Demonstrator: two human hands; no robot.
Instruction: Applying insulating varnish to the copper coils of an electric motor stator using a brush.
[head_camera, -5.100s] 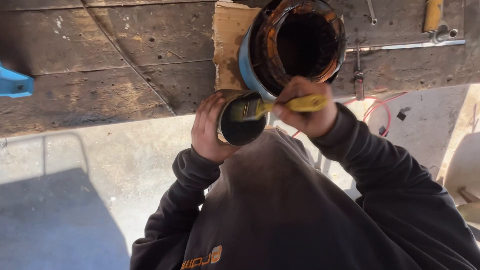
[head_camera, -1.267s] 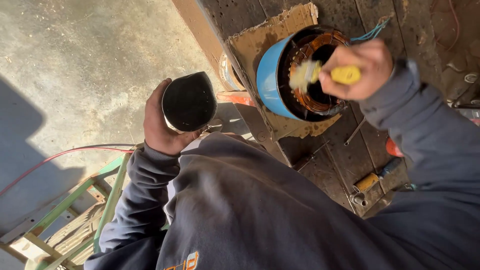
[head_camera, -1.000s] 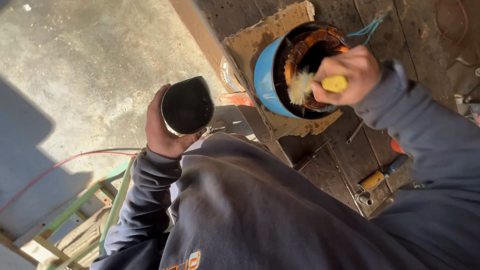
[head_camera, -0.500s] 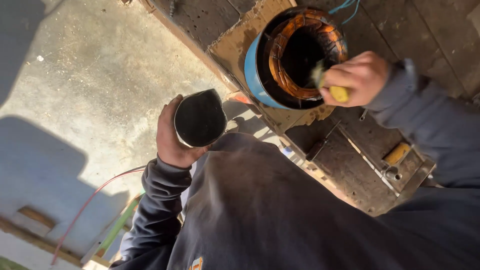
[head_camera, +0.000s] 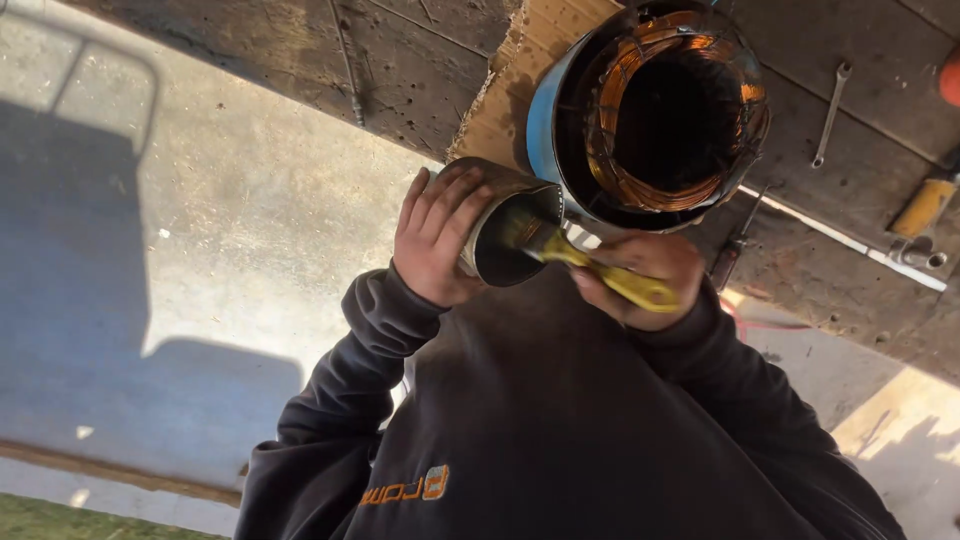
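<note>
Left hand: the left hand (head_camera: 440, 235) is wrapped around a small metal can (head_camera: 505, 232), fingers curled over its side, the can tilted so its dark mouth faces the other hand.
Right hand: the right hand (head_camera: 640, 275) is clenched on the yellow handle of a brush (head_camera: 590, 268); the bristle end sits inside the can's mouth.
Can: held in the air just below the rim of the motor shell (head_camera: 650, 110), close to touching it; whether it does touch cannot be told.
Motor shell: 1 blue cylinder with copper windings (head_camera: 620, 150) ringing its dark bore, standing on a piece of cardboard (head_camera: 505, 100) on a worn wooden bench (head_camera: 300, 50).
Nearby: a wrench (head_camera: 830, 115) lies on the bench, well apart from both hands.
Step in hand: judged to be loading the brush from the can.
Doing it well: the person should keep the can's tilt shallow so nothing runs over the lip, wet only the bristles, and wipe the excess on the inner edge.
Risk: a dripping brush could spot the dark sleeves or the cardboard below.
</note>
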